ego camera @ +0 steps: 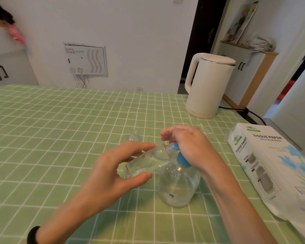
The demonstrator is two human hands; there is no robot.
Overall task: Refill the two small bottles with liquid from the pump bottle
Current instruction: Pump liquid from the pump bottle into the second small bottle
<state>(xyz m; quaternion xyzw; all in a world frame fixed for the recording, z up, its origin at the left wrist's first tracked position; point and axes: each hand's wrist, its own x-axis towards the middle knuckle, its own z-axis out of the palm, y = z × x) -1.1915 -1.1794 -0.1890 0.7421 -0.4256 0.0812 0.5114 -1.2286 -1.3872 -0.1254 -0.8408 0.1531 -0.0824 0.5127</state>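
While gripping the tilted small bottle (144,163) between thumb and fingers of the left hand (110,172), meets its mouth to the blue pump head (182,161), near the middle of the table (42,129), toward its right edge. Curls the right hand (190,147) round that pump head, atop the pump bottle (179,187). Risks squirting past a misaligned mouth, spilling from the near-flat bottle, or tipping the pump bottle under an off-centre press. Leaves the second small bottle (134,135) just behind, easy to knock.
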